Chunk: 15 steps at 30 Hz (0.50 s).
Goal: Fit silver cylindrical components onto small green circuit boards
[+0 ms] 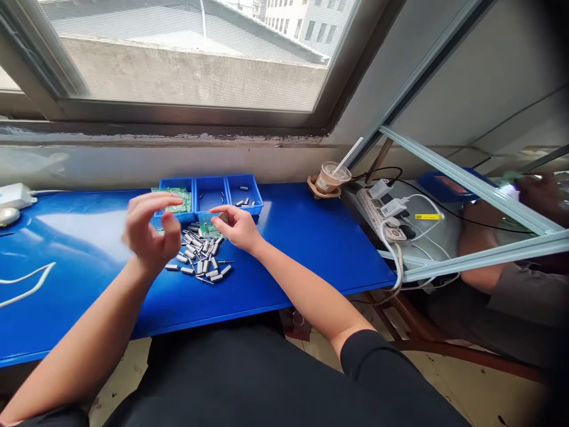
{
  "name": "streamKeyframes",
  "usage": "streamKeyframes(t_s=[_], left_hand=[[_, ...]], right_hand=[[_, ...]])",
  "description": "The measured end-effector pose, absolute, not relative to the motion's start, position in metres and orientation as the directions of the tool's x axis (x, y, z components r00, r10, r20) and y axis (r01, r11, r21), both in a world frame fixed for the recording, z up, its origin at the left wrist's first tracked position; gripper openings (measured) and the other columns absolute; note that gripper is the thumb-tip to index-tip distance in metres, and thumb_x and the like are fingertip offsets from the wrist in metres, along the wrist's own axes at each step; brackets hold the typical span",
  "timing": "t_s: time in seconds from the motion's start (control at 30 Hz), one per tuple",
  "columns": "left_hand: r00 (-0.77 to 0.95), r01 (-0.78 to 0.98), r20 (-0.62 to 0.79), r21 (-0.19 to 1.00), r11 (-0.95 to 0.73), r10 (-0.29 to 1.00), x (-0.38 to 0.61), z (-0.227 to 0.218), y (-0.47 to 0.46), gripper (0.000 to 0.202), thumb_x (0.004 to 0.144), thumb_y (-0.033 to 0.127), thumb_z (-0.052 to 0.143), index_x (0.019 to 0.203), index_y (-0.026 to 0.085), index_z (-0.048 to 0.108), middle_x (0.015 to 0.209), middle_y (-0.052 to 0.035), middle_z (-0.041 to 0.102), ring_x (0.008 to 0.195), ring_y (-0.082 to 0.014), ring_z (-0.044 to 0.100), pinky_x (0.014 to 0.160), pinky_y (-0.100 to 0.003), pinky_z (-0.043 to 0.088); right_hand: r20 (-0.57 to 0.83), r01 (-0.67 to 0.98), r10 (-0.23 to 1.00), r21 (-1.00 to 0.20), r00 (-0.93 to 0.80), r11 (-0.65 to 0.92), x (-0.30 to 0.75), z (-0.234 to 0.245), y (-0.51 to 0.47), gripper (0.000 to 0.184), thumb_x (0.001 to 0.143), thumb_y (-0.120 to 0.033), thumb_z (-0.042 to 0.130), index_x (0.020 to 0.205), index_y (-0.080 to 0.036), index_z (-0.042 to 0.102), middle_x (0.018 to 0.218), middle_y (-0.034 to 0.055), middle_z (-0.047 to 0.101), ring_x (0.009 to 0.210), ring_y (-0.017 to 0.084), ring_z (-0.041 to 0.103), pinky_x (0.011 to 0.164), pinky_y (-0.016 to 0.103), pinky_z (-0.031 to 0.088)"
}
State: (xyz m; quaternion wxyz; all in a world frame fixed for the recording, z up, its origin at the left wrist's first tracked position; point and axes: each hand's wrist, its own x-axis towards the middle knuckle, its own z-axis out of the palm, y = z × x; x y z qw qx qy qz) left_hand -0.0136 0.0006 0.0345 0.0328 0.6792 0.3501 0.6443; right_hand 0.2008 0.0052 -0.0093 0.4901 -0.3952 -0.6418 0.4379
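My left hand (153,231) is raised above the blue table, its fingers curved and the thumb apart, with nothing visible between them. My right hand (239,228) pinches a small green circuit board (207,228) at its edge. Just below the board lies a loose pile of small silver metal cylinders (202,255), several with thin pins. Behind the hands stands a blue tray (194,198) with three compartments. Green circuit boards (180,198) fill its left compartment, partly behind my left fingers. A few small metal parts (244,202) lie in the right one.
A drink cup (329,177) with a straw sits in a cardboard holder at the back right. Beyond it are a power strip (382,213) with cables and a metal frame (466,178). A white cable (33,287) lies at left. Another person's arm (478,249) shows far right.
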Motion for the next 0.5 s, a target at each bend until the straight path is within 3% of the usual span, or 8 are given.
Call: streamKeyframes(t_s=[0.1,0.23,0.37,0.43,0.5], left_hand=[[0.022,0.403,0.786,0.559,-0.725,0.618,-0.007,0.025,0.011,0.016,0.105,0.03,0.059,0.106,0.024,0.074,0.084,-0.0006,0.074,0.075,-0.0169,0.072,0.074,-0.033,0.06],[0.158,0.508,0.666,0.579,-0.638,0.729,0.002,0.022,0.007,0.027,0.095,0.039,0.067,0.114,0.023,0.079,0.099,-0.0052,0.078,0.079,-0.0179,0.071,0.068,-0.032,0.053],[0.109,0.452,0.496,0.747,-0.487,0.862,0.009,0.016,0.002,0.029,0.093,0.046,0.067,0.105,0.021,0.076,0.073,0.0008,0.068,0.06,-0.0143,0.059,0.059,-0.029,0.045],[0.128,0.432,0.444,0.78,-0.452,0.887,0.012,0.012,0.002,0.027,0.093,0.047,0.065,0.09,0.022,0.073,0.058,0.0042,0.056,0.053,-0.0135,0.05,0.055,-0.029,0.039],[0.1,0.402,0.435,0.805,-0.436,0.895,0.014,0.01,0.002,0.027,0.092,0.048,0.065,0.087,0.023,0.073,0.055,0.0051,0.053,0.05,-0.0131,0.046,0.052,-0.029,0.036]], right_hand=[[0.296,0.044,0.936,-0.95,-0.191,0.31,0.199,-0.009,0.004,0.046,0.092,-0.051,0.074,0.127,-0.021,0.069,0.074,-0.0063,0.059,0.063,0.01,0.05,0.063,0.027,0.045],[0.312,0.048,0.933,-0.945,-0.177,0.325,0.199,-0.009,0.006,0.051,0.087,-0.058,0.078,0.122,-0.024,0.063,0.075,-0.006,0.067,0.061,0.011,0.052,0.063,0.029,0.045],[0.271,-0.044,0.962,-0.962,-0.042,0.269,0.197,-0.008,0.008,0.055,0.082,-0.065,0.081,0.113,-0.025,0.061,0.082,-0.0017,0.075,0.068,0.013,0.064,0.067,0.03,0.051],[0.24,-0.055,0.971,-0.969,-0.012,0.239,0.197,-0.007,0.008,0.053,0.081,-0.064,0.082,0.11,-0.025,0.061,0.082,-0.0008,0.077,0.069,0.014,0.067,0.069,0.03,0.052],[0.218,-0.05,0.976,-0.975,-0.023,0.216,0.197,-0.007,0.008,0.052,0.081,-0.063,0.082,0.109,-0.024,0.062,0.084,0.0,0.078,0.068,0.014,0.069,0.069,0.03,0.054]])
